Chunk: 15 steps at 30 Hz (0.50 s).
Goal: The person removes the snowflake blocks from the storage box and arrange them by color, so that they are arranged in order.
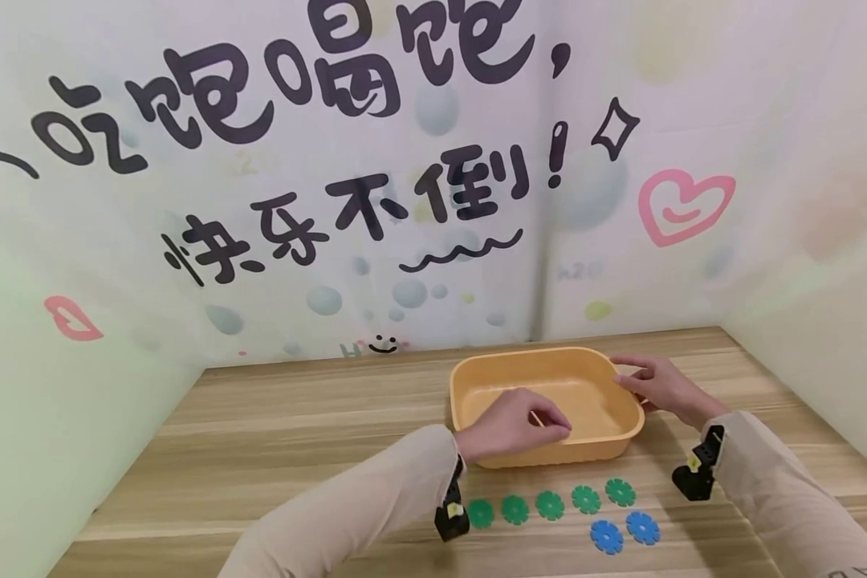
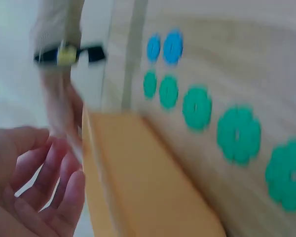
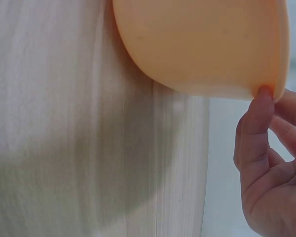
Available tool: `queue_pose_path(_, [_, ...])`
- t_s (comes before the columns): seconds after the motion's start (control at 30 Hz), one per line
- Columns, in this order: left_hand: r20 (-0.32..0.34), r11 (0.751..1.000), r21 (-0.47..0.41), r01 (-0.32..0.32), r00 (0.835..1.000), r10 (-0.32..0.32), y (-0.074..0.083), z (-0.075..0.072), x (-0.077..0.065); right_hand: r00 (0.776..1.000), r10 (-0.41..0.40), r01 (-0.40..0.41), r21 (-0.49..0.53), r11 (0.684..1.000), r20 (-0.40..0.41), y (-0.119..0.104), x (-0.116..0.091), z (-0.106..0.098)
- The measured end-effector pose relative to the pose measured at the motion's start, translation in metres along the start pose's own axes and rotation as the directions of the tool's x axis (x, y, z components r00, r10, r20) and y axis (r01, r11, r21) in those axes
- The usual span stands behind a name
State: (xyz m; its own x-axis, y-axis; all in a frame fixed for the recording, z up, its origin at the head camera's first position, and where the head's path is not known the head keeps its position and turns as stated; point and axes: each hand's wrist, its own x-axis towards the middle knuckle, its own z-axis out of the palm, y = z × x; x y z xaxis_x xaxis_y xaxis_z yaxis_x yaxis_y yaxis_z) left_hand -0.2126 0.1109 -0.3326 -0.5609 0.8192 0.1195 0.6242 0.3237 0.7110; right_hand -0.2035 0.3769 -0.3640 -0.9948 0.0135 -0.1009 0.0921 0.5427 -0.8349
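Observation:
A light orange plastic basin (image 1: 542, 453) stands on the wooden table. My right hand (image 1: 665, 389) pinches its right rim, and in the right wrist view a fingertip (image 3: 263, 94) presses against the basin's outer wall (image 3: 202, 49) just below the rim. Over the near part of the basin hangs my left hand (image 1: 516, 421), its fingers loosely bent and nothing visible between them. In the left wrist view that hand (image 2: 37, 177) is beside the basin wall (image 2: 143, 182). In front of the basin lie a row of several green notched discs (image 1: 550, 506) and two blue notched discs (image 1: 607, 537).
The wooden table (image 1: 260, 449) extends left of the basin. Behind it hangs a white printed cloth (image 1: 296, 241) with black characters, and pale cloth walls close off both sides. Each wrist carries a black camera mount (image 1: 697, 470).

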Motion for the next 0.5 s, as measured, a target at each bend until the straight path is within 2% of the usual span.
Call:
queue_pose_path(0.1, [0.045,0.995,-0.042,0.089,0.995,-0.087,-0.016,-0.011,0.005,1.000,-0.004,0.004,-0.003,1.000,-0.002,0.000,0.000,-0.001])
queue_pose_path(0.23, [0.156,0.977,-0.086,0.193,0.971,-0.179,-0.039,-0.021,0.010,1.000,-0.015,0.015,0.006,1.000,0.008,0.001,-0.001,0.000])
queue_pose_path(0.37, [0.221,0.961,-0.123,0.248,0.951,-0.217,-0.055,-0.026,0.014,1.000,-0.024,0.023,0.013,1.000,0.014,0.001,0.000,0.000])
queue_pose_path(0.5, [0.261,0.955,-0.112,0.276,0.935,-0.240,-0.064,-0.026,0.021,0.999,-0.035,0.035,0.007,0.999,0.006,0.000,-0.001,0.000])
